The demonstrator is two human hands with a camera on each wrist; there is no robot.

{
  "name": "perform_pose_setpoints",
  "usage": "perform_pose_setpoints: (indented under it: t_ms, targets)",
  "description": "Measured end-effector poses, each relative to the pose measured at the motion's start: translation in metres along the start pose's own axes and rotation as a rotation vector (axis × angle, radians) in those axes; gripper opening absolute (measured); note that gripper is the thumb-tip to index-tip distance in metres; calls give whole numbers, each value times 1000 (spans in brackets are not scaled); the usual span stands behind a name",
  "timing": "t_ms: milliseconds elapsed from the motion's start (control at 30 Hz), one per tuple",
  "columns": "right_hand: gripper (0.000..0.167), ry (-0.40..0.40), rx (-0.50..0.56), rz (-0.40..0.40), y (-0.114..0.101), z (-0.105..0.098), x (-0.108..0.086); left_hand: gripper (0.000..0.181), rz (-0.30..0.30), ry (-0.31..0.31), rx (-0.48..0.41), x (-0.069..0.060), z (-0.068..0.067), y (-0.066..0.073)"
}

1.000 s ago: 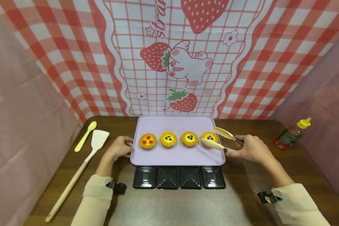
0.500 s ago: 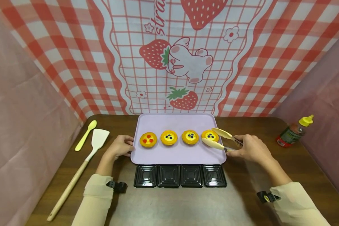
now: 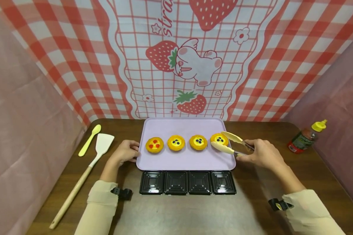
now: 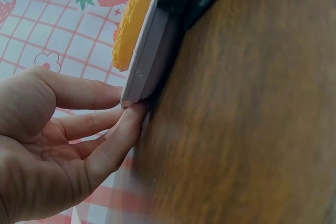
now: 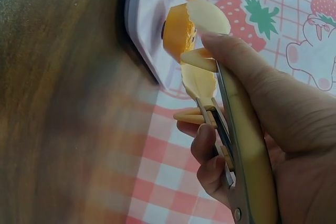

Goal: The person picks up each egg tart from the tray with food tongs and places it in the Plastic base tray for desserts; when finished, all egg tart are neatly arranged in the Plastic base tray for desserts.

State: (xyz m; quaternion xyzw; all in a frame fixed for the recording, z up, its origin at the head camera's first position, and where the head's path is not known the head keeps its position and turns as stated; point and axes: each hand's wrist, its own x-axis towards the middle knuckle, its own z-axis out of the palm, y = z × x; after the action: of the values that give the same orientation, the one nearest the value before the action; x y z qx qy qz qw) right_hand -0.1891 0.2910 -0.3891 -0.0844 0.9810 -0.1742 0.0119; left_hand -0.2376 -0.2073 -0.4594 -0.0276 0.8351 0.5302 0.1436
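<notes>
Several egg tarts stand in a row on a lilac tray (image 3: 185, 162). The leftmost tart (image 3: 154, 145) has red pieces on top; the others have dark blue berries. My left hand (image 3: 126, 151) pinches the tray's left rim, thumb above and fingers below, as the left wrist view shows. My right hand (image 3: 261, 153) grips a pair of tongs (image 3: 234, 138) with cream tips. In the head view those tips lie on either side of the rightmost tart (image 3: 219, 139). The right wrist view shows this tart (image 5: 177, 34) beside the tips; whether both touch it I cannot tell.
Black square containers (image 3: 175, 182) line the tray's front edge. A white spatula (image 3: 101, 145) with a wooden handle and a yellow spoon (image 3: 90, 140) lie at left. A bottle with a yellow cap (image 3: 304, 140) stands at right. A checkered cloth (image 3: 179, 98) hangs behind the table.
The rightmost tart has shifted slightly toward the back relative to the other tarts, between the tongs' tips. Both hands keep nearly the same places. The head view has tilted a little.
</notes>
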Motion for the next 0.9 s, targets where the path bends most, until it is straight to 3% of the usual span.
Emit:
perform_pose_setpoints:
  t_ms: [300,500,700,900]
  targets:
    - [82,39,16,-26,-3,-13,-16,44,-2,2,1,0,2,-2]
    - [80,83,5,-77,-4,-23,-45,46,-8,-1,-1,1,3,-1]
    - [80,46,1,-83,-13,-28,-73,46,1,7,-12,1,1,0]
    - [69,42,-6,-130,-22,-29,-100,46,-4,11,-4,2,2,-1]
